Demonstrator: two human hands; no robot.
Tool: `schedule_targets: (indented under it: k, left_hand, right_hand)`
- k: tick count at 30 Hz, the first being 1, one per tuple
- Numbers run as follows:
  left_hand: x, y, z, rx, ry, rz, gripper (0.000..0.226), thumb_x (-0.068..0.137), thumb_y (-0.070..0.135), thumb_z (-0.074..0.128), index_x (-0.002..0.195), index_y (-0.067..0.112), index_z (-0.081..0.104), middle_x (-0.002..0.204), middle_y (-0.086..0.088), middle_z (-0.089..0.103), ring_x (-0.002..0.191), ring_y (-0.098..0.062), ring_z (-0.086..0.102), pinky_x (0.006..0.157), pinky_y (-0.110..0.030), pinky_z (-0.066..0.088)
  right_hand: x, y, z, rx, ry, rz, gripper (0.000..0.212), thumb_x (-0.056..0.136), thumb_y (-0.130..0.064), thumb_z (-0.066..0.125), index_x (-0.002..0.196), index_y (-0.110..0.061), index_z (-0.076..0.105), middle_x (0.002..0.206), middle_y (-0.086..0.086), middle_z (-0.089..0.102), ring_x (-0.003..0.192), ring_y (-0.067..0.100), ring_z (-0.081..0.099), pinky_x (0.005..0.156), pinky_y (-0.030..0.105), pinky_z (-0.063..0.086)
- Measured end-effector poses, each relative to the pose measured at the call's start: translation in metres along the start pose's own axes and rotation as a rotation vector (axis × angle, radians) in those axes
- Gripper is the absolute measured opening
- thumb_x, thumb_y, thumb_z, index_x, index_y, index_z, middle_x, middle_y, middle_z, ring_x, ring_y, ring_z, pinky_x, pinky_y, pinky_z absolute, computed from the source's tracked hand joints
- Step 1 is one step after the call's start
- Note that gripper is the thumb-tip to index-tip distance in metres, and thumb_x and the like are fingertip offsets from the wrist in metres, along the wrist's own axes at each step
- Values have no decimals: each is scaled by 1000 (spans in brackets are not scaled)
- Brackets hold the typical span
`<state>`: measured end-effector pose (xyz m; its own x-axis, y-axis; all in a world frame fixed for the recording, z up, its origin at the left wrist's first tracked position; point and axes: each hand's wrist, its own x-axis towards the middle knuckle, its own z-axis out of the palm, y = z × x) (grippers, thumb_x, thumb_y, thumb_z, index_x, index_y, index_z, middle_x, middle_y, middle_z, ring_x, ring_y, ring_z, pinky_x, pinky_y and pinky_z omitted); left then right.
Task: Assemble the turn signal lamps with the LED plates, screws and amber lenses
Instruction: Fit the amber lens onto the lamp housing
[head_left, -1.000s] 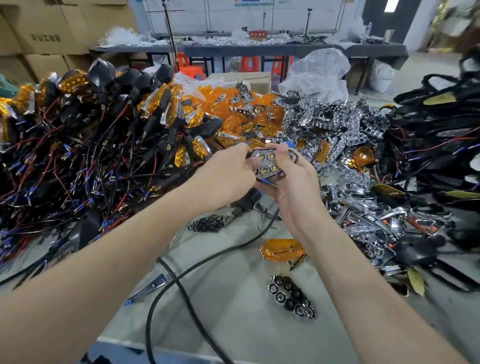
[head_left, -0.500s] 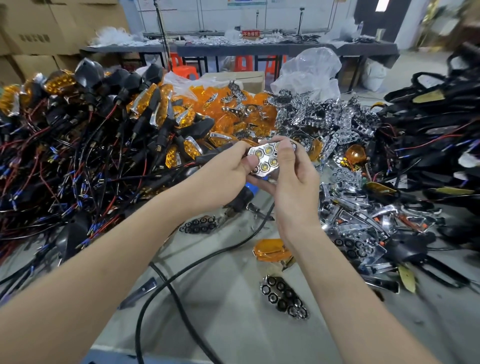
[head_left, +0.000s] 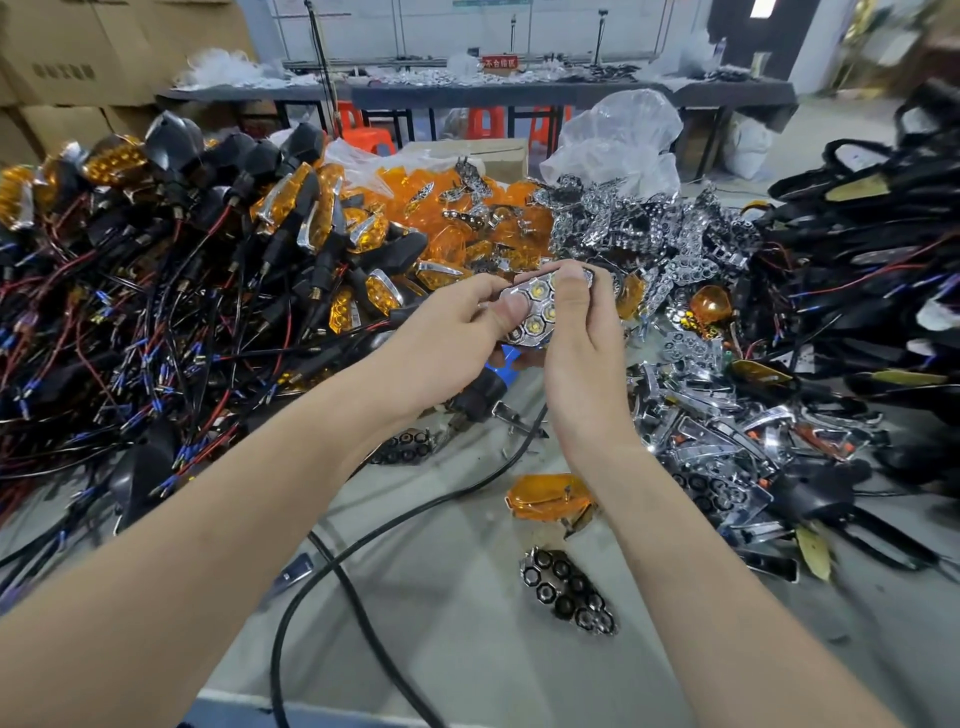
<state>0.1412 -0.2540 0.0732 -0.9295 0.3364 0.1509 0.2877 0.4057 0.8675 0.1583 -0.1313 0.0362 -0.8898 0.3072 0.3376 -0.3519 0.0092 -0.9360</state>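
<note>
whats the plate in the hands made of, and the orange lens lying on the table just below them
The plate looks like chrome-plated plastic, mirror-bright with sharp glints around its honeycomb cells, though it could be metal. The lens looks like translucent amber plastic, glossy, with light showing through.

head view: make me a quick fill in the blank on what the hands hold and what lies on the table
The left hand and right hand together hold a chrome ____.
The loose lens on the table below the hands is coloured ____.
The cable crossing the table is ____.
Missing: LED plate; amber; black.
</note>
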Motion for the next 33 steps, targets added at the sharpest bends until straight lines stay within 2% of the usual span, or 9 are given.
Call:
schedule_targets:
  k: [3,6,9,12,13,16,21,27,33]
  left_hand:
    - [-3,2,0,-38,-22,7,18,105,35,48,111,38,64,78,16,66,69,-5,57,66,-29,44]
    - [-6,6,4,-72,-111,-24,29,106,33,46,125,21,64,109,-12,68,69,-9,57,67,-33,46]
    - [-7,8,10,-265,-166,-124,37,107,36,42,132,15,60,106,-14,54,70,-15,60,67,-34,44]
    - [-7,11,12,-417,-196,-142,29,107,33,41,132,35,57,98,-12,50,66,-15,63,62,-34,43]
    - [-7,11,12,-414,-196,-142,30,108,31,41,134,35,56,96,-12,54,64,-14,63,61,-34,43]
    - [-4,12,16,-396,-171,-202,35,108,29,40,141,34,51,97,-9,58,60,-10,66,59,-30,46]
    - [-2,16,22,-431,-115,-237,36,107,32,45,135,14,58,92,-8,64,61,-11,67,52,-22,52]
    - [-2,14,28,-174,-156,-29,30,105,26,50,130,10,56,71,12,63,67,-7,57,59,-27,45]
    - [9,28,59,-23,-76,66,47,105,26,50,149,38,38,111,11,41,64,-5,54,65,-21,43]
  right_hand:
    - [1,0,-2,42,-49,79,30,111,-46,32,128,-36,54,113,-50,54,91,-36,43,77,-8,32]
    - [0,-2,-3,79,-22,90,45,111,-45,30,148,-24,45,123,-47,45,85,-43,36,70,-15,24]
    - [-1,-6,-3,94,8,62,38,114,-29,30,134,-4,51,76,-52,58,87,-34,48,63,-12,30]
    - [-3,-10,-4,78,26,45,39,114,-29,31,129,1,52,65,-49,9,95,-31,29,53,-5,35]
    - [-2,-8,-5,72,34,36,37,114,-29,31,126,-2,53,74,-55,52,95,-31,30,53,-2,37]
    - [-2,-6,-5,25,42,27,42,113,-32,32,129,4,47,100,-49,18,101,-23,19,60,-6,35]
    - [3,-4,-14,16,71,48,30,112,-37,34,126,-24,57,73,-52,49,84,-39,43,61,-9,33]
    - [13,-13,-19,-16,45,106,26,98,-56,38,89,-56,63,102,-25,68,112,36,64,96,59,50]
    - [19,-7,-40,40,102,78,49,94,-60,41,135,-35,51,138,-21,50,117,0,49,113,40,39]
